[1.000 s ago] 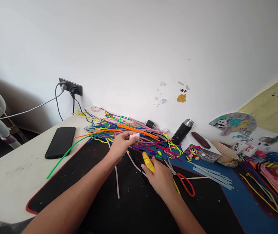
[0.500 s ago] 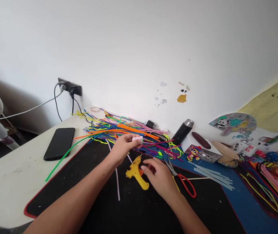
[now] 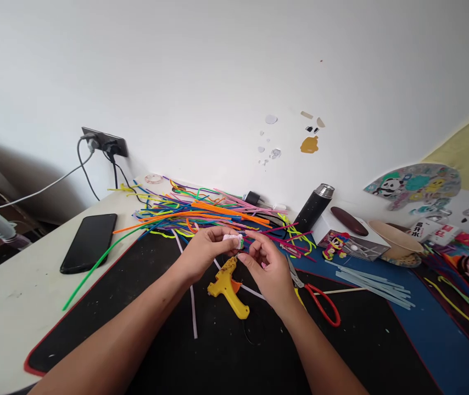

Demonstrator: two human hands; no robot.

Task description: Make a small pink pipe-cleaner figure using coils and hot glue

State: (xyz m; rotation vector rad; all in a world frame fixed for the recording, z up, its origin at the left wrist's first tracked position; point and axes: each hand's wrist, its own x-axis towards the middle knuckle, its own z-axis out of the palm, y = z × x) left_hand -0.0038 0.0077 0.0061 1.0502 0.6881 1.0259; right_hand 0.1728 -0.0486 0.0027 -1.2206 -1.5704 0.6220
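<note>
My left hand [image 3: 201, 253] pinches a small pink-white fuzzy piece [image 3: 233, 240] between thumb and fingers, and my right hand [image 3: 268, 269] touches its other end with pinched fingertips. I judge it light, soft and easy to crush, so I grip it at the sides. It hovers above the black mat [image 3: 144, 329], over the yellow glue gun [image 3: 227, 285]. Coloured pipe cleaners [image 3: 201, 216] lie toward the tabletop's far edge, red-handled scissors [image 3: 317, 296] to the right.

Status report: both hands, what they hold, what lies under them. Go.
Left hand pinching small pink piece; right hand fingertips at same piece. Yellow glue gun lying on black mat right beneath hands. Scissors beside right hand.
</note>
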